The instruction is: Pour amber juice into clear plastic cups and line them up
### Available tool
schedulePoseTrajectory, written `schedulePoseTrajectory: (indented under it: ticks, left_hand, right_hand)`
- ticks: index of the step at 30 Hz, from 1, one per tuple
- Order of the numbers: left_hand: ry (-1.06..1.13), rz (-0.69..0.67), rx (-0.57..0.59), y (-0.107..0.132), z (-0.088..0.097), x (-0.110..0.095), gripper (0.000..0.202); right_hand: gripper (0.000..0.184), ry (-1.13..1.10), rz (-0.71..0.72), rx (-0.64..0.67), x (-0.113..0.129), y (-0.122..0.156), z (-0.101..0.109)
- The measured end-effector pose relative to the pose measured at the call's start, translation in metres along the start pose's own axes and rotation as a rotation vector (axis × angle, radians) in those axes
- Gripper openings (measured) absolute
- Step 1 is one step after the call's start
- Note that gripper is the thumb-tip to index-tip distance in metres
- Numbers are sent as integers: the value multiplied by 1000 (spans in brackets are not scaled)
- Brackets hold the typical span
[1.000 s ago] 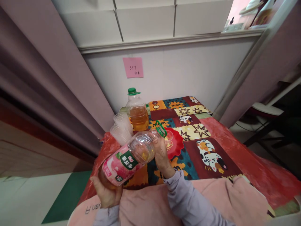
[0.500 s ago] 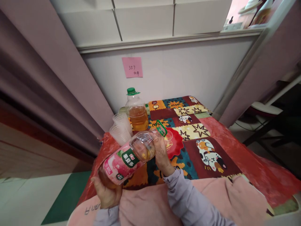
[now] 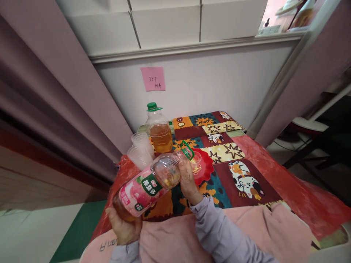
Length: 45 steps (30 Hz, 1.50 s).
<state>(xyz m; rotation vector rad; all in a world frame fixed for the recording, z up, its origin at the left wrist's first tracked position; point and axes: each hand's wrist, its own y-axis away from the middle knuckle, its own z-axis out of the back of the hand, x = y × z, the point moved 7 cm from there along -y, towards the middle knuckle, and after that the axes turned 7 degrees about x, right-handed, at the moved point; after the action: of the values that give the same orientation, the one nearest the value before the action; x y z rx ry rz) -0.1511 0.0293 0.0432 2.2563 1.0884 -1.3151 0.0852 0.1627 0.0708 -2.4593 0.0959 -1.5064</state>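
A large clear juice bottle [image 3: 145, 190] with a pink and green label lies tilted between my hands, its neck pointing up to the right. My left hand [image 3: 124, 227] cups its base from below. Around the neck end, my right hand [image 3: 188, 179] is closed, just below a green ring handle [image 3: 188, 150]. Amber liquid shows in the lower part of the bottle. Behind the neck is a red scalloped plate [image 3: 206, 171], partly hidden. A second bottle [image 3: 161, 137] with a green cap and amber liquid stands upright farther back. Stacked clear plastic cups [image 3: 139, 155] are beside it.
Patterned mats [image 3: 245, 182] cover the table over red plastic sheeting [image 3: 263, 157]. A pink cloth [image 3: 170, 237] lies along the near edge. The white wall [image 3: 197, 84] behind carries a pink note [image 3: 153, 79]. A curtain [image 3: 68, 80] hangs at left.
Both hands keep the same grip on the bottle, which stays tilted in nearly the same place. The view has shifted very slightly.
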Motion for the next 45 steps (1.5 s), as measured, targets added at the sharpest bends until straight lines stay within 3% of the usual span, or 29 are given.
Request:
schedulePoseTrajectory:
  ticks: [7,12,16,20,29,34,40,45]
  left_hand:
    - [1,-24,-49,1,4,0,79]
    - [-47,-5,-66,4,-1,-2,70]
    - [-67,5,-106,7,-2,-4,79]
    - [-99,37,-74,8,-6,-5,78]
    - [-134,18,-51,16,-22,-13,72]
    - [-114,37,-117,16,-17,-10,84]
    - [-123,20,-56,16,-21,-11,75]
    - [-125,9,-104,14,-16,-10,80]
  right_hand:
    - [60,28,17,-30,-2,4,-2]
    - [67,24,-19,-50,-5,4,-2]
    - [69,21,-41,-41,-6,3,-2]
    - [71,-20,-55,-56,-9,2,-1]
    - [65,-90,-64,-63,-13,2,-1]
    - [62,-19,-61,-97,-14,2,2]
    - [54,-19,-75,-125,-12,2,4]
    - [54,-57,-71,-120,-10,1,2]
